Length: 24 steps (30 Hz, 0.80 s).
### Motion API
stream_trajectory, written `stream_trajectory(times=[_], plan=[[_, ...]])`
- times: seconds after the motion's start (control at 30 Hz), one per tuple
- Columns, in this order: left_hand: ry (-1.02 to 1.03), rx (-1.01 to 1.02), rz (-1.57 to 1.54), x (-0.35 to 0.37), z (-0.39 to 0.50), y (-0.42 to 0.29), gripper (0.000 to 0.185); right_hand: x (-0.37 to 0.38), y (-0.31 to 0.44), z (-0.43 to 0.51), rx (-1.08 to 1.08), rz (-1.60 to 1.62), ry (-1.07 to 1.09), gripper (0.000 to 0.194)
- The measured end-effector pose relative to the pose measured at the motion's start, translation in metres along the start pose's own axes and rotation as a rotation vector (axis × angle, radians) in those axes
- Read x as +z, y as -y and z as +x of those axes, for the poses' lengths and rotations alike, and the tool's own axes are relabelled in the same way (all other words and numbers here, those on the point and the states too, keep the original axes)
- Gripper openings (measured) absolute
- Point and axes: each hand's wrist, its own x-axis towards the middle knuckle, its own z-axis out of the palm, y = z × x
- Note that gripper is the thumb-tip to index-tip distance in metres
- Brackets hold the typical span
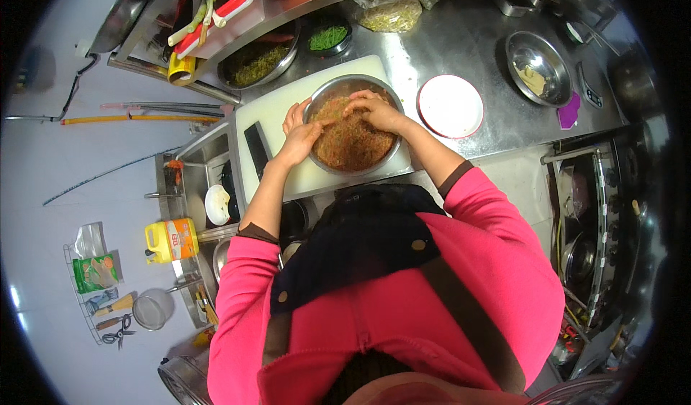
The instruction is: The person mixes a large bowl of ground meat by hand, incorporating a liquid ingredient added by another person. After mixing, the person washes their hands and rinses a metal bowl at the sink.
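Note:
A stainless steel mixing bowl (399, 143) stands on a pale cutting board (259, 115). It holds a reddish-brown minced mixture (353, 143) flecked with green. My left hand (299, 135) grips the bowl's left rim, fingers along the outside and thumb over the mixture. Inside the bowl, my right hand (378, 112) rests on the mixture with curled fingers; whether it grasps any is unclear. A dark, flat blade-like object (257, 147) lies on the board beside my left forearm, which partly hides its near end.
Right of the board sits a white, red-rimmed plate (451, 106). Farther right are a steel bowl with pale paste (540, 70) and a purple cloth (569, 111). Behind stand chopped greens (328, 38) and a bagged vegetable (391, 14). A sink (191, 162) adjoins the left side.

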Motion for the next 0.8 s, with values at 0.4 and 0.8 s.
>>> stream_trajectory(times=[0.4, 0.8], plan=[[-0.106, 0.209, 0.375, 0.008, 0.009, -0.018, 0.099, 0.016, 0.032, -0.01, -0.164, -0.281, 0.091, 0.068], [-0.221, 0.143, 0.366, 0.005, 0.029, -0.033, 0.111, 0.026, 0.031, -0.023, -0.11, -0.499, 0.012, 0.055]])
